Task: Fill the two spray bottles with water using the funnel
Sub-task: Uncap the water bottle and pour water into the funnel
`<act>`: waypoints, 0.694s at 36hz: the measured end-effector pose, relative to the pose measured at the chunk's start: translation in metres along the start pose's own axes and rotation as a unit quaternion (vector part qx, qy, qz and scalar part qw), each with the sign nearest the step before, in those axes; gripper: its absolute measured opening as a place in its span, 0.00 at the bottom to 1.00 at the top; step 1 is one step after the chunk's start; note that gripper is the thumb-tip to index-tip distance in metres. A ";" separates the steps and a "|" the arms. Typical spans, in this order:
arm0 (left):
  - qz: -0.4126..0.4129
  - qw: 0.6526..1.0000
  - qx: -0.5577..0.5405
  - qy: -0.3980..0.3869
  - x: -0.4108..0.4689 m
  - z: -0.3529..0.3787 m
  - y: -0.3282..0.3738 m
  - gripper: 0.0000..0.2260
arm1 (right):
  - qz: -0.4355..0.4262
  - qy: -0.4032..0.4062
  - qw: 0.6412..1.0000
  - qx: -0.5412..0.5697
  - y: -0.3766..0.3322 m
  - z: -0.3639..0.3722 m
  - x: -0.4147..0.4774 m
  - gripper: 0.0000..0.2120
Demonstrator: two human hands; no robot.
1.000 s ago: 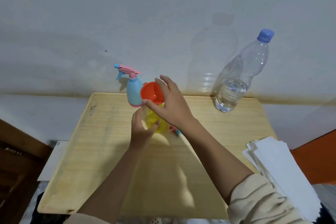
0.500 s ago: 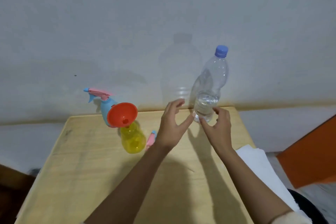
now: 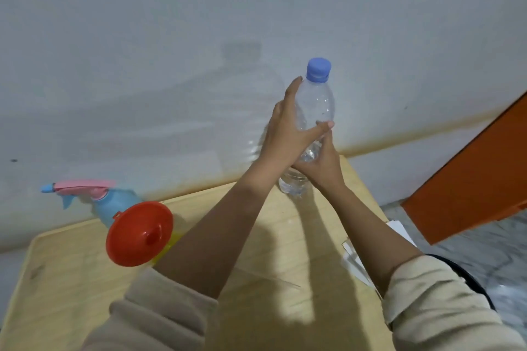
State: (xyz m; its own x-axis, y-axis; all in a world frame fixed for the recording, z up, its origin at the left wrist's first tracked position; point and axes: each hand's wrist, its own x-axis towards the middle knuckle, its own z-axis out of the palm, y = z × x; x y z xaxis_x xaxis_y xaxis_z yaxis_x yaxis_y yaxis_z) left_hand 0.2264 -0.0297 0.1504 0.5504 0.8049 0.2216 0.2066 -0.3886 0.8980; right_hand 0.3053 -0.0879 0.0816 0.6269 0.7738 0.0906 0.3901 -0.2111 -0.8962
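A clear water bottle [image 3: 316, 102] with a blue cap [image 3: 318, 69] stands upright at the far right of the wooden table [image 3: 71, 279], a little water at its bottom. My left hand [image 3: 288, 134] grips its upper body, thumb across the front. My right hand [image 3: 322, 165] grips it lower down. A red funnel [image 3: 137, 234] sits in the yellow spray bottle [image 3: 166, 245], which my left arm mostly hides. Behind the funnel stands the blue spray bottle [image 3: 114, 208] with a pink trigger head [image 3: 82, 186].
A grey wall rises right behind the table. White papers [image 3: 399, 232] lie at the table's right edge. An orange panel [image 3: 470, 177] stands to the right over a marbled floor.
Both hands left the funnel and yellow bottle, reached right to the water bottle and now grip it. The funnel stays in the yellow bottle. The view swung right and closer.
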 end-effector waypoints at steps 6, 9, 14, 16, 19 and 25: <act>0.005 1.000 -0.011 0.011 -0.012 0.002 0.006 0.37 | 0.000 0.016 1.000 -0.007 0.004 -0.004 -0.009 0.41; 0.005 1.000 -0.017 0.014 -0.024 0.000 0.014 0.37 | -0.006 0.032 0.999 0.001 0.001 -0.010 -0.021 0.36; 0.004 1.000 -0.019 0.009 -0.054 0.001 0.034 0.37 | -0.011 0.032 0.999 0.011 -0.004 -0.026 -0.053 0.37; 0.002 1.000 -0.023 0.006 -0.070 0.003 0.041 0.37 | -0.008 0.028 0.999 0.013 -0.005 -0.033 -0.070 0.39; -0.001 1.000 -0.024 0.006 -0.096 0.007 0.049 0.37 | -0.006 0.028 0.999 0.020 -0.004 -0.043 -0.096 0.41; -0.010 0.999 -0.039 0.004 -0.149 0.016 0.065 0.37 | -0.003 0.008 1.000 0.020 0.001 -0.065 -0.149 0.41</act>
State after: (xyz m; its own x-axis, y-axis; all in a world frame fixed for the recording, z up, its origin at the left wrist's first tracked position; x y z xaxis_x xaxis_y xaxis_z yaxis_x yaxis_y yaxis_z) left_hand 0.1708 -0.1822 0.1692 0.5406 0.8155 0.2066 0.1536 -0.3371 0.9289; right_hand 0.2560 -0.2421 0.0956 0.6357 0.7650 0.1030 0.3668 -0.1819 -0.9123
